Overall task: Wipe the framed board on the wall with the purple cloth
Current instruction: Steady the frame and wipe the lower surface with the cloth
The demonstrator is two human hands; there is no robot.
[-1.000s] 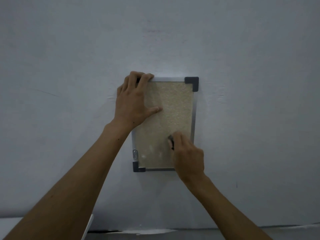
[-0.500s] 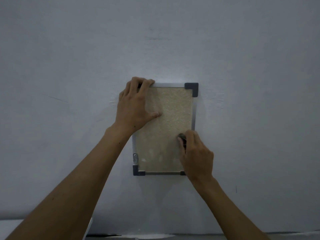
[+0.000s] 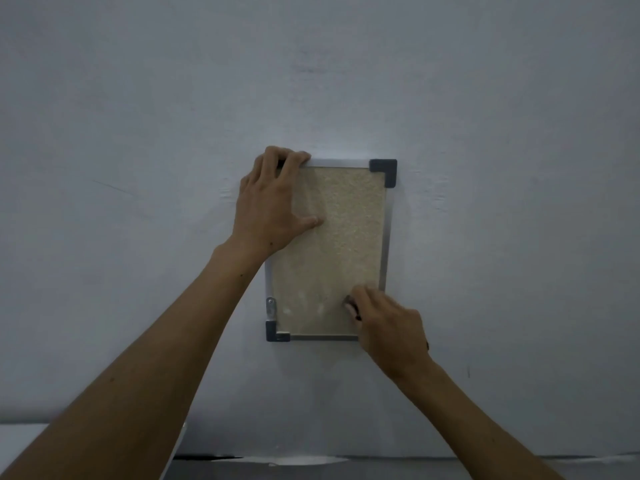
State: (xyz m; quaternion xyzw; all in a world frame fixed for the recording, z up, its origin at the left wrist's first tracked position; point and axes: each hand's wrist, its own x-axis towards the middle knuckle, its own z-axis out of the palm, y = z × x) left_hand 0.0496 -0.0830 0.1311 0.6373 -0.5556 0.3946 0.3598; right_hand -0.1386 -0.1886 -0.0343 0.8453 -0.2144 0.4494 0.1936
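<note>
Head view. Framed board (image 3: 332, 251) hangs on the grey wall (image 3: 138, 133), portrait, beige grainy face inside a thin silver frame with dark corner caps (image 3: 383, 171). Left hand (image 3: 270, 206) steadies the upper-left corner: fingers curl over the top edge, thumb lies flat on the face. Right hand (image 3: 389, 327) sits at the lower-right corner, fingers bunched around the purple cloth (image 3: 350, 304); only a small dark scrap shows, colour hard to tell.

Handling, judged: board looks light and stiff, loosely hung, so bracing an edge is sensible. Cloth is soft; keep it wadded under the fingertips. Rough face likely drags rather than slips.

Versus half a second ago: right hand sits lower and the cloth edge shows further left; left hand's grip is unchanged.
</note>
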